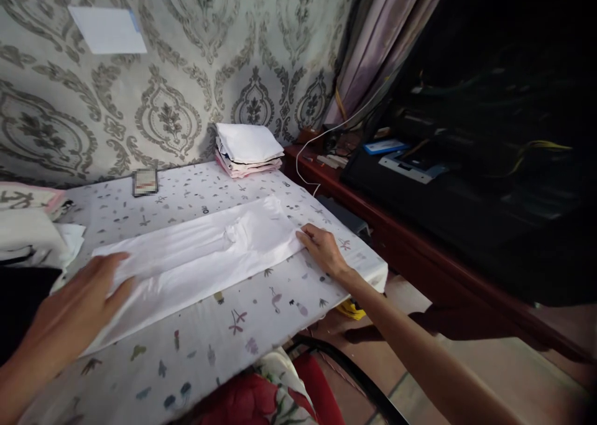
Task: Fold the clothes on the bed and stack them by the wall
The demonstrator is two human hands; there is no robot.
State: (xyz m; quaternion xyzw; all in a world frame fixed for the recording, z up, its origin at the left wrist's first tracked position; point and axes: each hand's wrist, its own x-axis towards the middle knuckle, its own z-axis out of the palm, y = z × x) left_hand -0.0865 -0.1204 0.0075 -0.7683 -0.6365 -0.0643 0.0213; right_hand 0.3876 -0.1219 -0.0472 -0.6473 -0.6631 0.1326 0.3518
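At the right end of the white cloth, the right hand has thumb and fingertips pinched on the edge! Over at the other end, it's the left hand, spread, thumb well apart from the fingers; contact there is hard to tell. The cloth lies long and creased across the patterned table, a folded stack beyond it, near the wall.
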